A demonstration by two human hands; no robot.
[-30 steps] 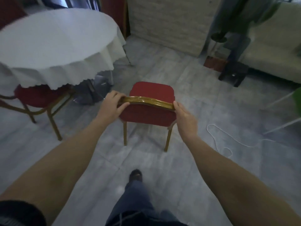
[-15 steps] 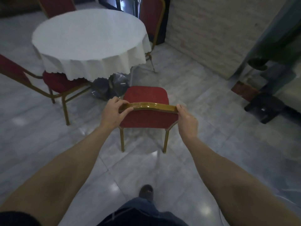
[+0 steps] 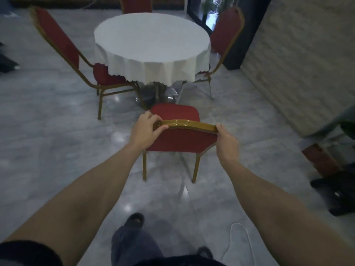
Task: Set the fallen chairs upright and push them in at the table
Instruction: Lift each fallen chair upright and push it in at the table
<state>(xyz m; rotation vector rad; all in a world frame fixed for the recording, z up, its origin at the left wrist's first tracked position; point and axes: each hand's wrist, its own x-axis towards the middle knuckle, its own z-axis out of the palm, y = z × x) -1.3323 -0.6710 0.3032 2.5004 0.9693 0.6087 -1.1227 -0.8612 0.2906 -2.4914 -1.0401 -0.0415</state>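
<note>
Both corners of the upright red chair's [image 3: 178, 139] gold top rail are gripped, by the left hand [image 3: 147, 131] and right hand [image 3: 226, 143], near the draped round tabletop [image 3: 151, 45].

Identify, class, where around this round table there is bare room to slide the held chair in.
Free: the near edge of the round white-clothed table, between the left red gold-framed chair and the right one. Crowded: both flanks. Left hand and right hand grip the red chair's gold top rail.
</note>
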